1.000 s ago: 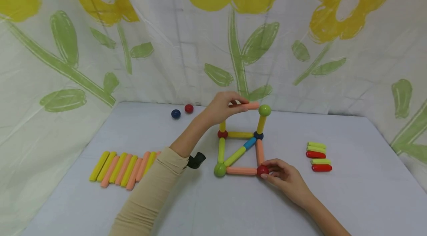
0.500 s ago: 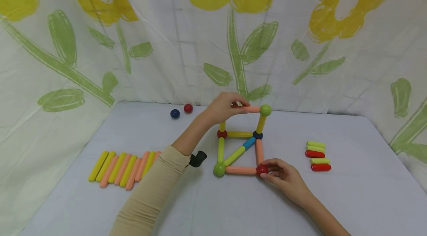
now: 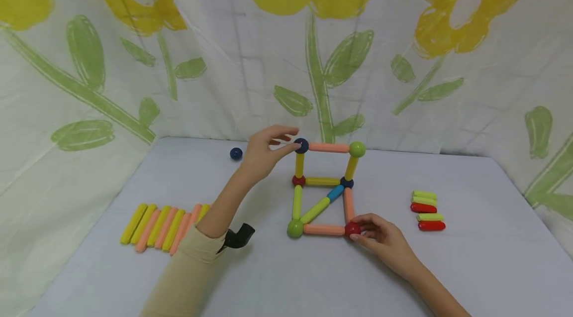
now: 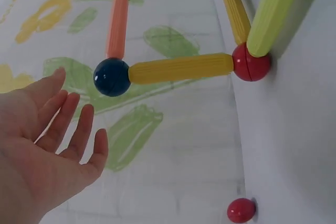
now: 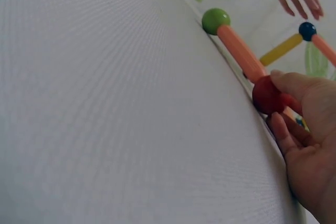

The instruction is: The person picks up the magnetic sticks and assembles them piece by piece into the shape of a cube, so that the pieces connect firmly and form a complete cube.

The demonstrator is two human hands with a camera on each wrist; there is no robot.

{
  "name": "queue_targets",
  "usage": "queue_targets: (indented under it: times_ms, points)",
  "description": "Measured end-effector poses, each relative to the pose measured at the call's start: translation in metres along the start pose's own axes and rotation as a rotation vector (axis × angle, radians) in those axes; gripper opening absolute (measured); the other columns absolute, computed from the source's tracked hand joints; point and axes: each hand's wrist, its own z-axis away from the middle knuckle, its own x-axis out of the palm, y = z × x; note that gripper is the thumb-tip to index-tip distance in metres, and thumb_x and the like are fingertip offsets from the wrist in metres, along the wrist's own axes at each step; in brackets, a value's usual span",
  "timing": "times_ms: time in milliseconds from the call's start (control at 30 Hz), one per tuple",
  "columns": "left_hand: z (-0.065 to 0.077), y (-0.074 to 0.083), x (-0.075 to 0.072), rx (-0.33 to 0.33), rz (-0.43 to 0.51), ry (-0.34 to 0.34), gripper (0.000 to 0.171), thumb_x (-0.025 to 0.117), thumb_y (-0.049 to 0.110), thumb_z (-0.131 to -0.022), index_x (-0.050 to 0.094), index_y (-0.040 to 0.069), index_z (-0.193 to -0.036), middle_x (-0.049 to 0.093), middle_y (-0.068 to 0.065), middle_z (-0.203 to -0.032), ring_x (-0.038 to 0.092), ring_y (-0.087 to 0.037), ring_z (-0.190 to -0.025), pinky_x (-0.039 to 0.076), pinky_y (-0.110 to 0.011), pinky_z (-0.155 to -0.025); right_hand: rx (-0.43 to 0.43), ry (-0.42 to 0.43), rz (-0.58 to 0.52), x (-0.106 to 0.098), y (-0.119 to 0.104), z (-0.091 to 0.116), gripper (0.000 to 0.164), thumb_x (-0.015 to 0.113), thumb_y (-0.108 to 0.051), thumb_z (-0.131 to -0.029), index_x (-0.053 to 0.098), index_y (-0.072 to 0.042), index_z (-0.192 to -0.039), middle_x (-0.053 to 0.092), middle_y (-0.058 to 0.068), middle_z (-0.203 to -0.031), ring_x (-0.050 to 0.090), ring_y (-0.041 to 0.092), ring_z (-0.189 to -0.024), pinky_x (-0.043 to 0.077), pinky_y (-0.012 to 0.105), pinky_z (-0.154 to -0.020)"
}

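A magnetic rod-and-ball frame stands on the table. Its upright back square has a dark blue ball [image 3: 302, 146] at the top left and a green ball [image 3: 357, 149] at the top right, joined by a salmon rod [image 3: 329, 148]. My left hand [image 3: 265, 152] is beside the blue ball; in the left wrist view a gap shows between that hand [image 4: 58, 135] and the ball [image 4: 112, 77], with the fingers spread and loosely bent. At the front right corner my right hand [image 3: 387, 242] pinches a red ball [image 3: 352, 229] between thumb and fingers.
Yellow and salmon rods [image 3: 156, 227] lie in a row at the left, partly behind the left sleeve [image 3: 183, 272]. A loose blue ball [image 3: 236, 154] sits at the back; a loose red ball [image 4: 241, 210] shows in the left wrist view. Short green and red rods [image 3: 428, 210] lie right.
My left hand has let go of the salmon rod and moved left, uncovering the blue ball. The rod now spans between the blue and green balls. My right hand stays on the red ball.
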Motion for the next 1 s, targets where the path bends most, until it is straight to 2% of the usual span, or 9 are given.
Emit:
queue_targets:
  times_ms: [167,267,400,467,533,600,700,833,1000]
  points:
    - [0.035,-0.006,-0.022,-0.075,0.082,0.069,0.033,0.076,0.004,-0.097,0.072,-0.001,-0.13,0.072,-0.019,-0.128,0.069,-0.036,-0.115,0.057,-0.046,-0.102,0.025,-0.04,-0.008,-0.006,0.001,0.0,0.036,0.076,-0.015,-0.098,0.066,-0.003,-0.131,0.069,0.014,-0.125,0.065,0.008,-0.108,0.058,0.019,-0.09]
    - [0.06,-0.012,-0.038,-0.14,0.059,0.086,0.032,0.075,0.005,-0.098,0.072,-0.001,-0.129,0.073,-0.018,-0.127,0.071,-0.032,-0.112,0.058,-0.032,-0.099,0.056,-0.062,-0.015,-0.015,0.0,0.001,0.037,0.074,-0.016,-0.1,0.065,-0.003,-0.134,0.067,0.017,-0.13,0.066,0.008,-0.111,0.057,0.018,-0.091]
    - [0.096,-0.02,-0.059,-0.242,0.004,0.095,0.031,0.073,0.008,-0.1,0.072,0.0,-0.13,0.073,-0.017,-0.129,0.07,-0.027,-0.111,0.054,-0.014,-0.093,0.086,-0.024,0.027,-0.035,-0.003,0.003,0.038,0.072,-0.018,-0.102,0.064,-0.004,-0.136,0.066,0.017,-0.133,0.066,0.003,-0.109,0.057,0.017,-0.089]
    - [0.113,-0.023,-0.069,-0.284,-0.031,0.1,0.032,0.072,0.009,-0.101,0.071,0.0,-0.132,0.072,-0.018,-0.13,0.07,-0.027,-0.112,0.053,-0.011,-0.091,0.053,0.016,0.056,-0.046,-0.004,0.005,0.037,0.072,-0.016,-0.102,0.064,-0.003,-0.135,0.067,0.015,-0.131,0.066,0.0,-0.107,0.059,0.018,-0.086]
    - [0.128,-0.025,-0.077,-0.323,-0.061,0.101,0.033,0.072,0.009,-0.101,0.07,0.0,-0.133,0.071,-0.019,-0.131,0.069,-0.029,-0.114,0.053,-0.01,-0.09,-0.024,0.059,0.087,-0.058,-0.003,0.007,0.034,0.072,-0.009,-0.101,0.065,0.001,-0.133,0.069,0.01,-0.127,0.067,-0.001,-0.105,0.06,0.019,-0.083]
    - [0.142,-0.028,-0.083,-0.356,-0.088,0.091,0.036,0.072,0.01,-0.101,0.068,-0.002,-0.135,0.07,-0.02,-0.133,0.069,-0.032,-0.117,0.055,-0.013,-0.092,-0.119,0.094,0.12,-0.07,-0.001,0.009,0.033,0.072,0.0,-0.099,0.065,0.005,-0.13,0.071,0.002,-0.123,0.068,-0.001,-0.104,0.06,0.018,-0.081]
    - [0.157,-0.032,-0.089,-0.406,-0.121,0.053,0.042,0.072,0.012,-0.101,0.064,-0.006,-0.138,0.069,-0.023,-0.135,0.068,-0.038,-0.121,0.059,-0.027,-0.097,-0.217,0.125,0.177,-0.09,0.004,0.012,0.034,0.072,0.009,-0.094,0.065,0.007,-0.127,0.071,-0.011,-0.121,0.068,-0.003,-0.104,0.057,0.014,-0.082]
    - [0.168,-0.038,-0.091,-0.438,-0.177,-0.022,0.049,0.074,0.014,-0.1,0.06,-0.011,-0.14,0.068,-0.027,-0.135,0.067,-0.042,-0.124,0.058,-0.044,-0.101,-0.245,0.104,0.216,-0.117,0.013,0.016,0.032,0.071,0.013,-0.093,0.066,0.006,-0.124,0.072,-0.015,-0.121,0.067,-0.004,-0.106,0.054,0.011,-0.084]
    - [0.172,-0.043,-0.088,-0.4,-0.175,-0.096,0.051,0.076,0.01,-0.098,0.059,-0.014,-0.139,0.065,-0.03,-0.137,0.065,-0.045,-0.126,0.058,-0.043,-0.1,-0.208,0.084,0.262,-0.144,0.026,0.023,0.027,0.069,0.011,-0.095,0.07,0.003,-0.121,0.071,-0.02,-0.119,0.059,-0.011,-0.113,0.05,0.007,-0.086]
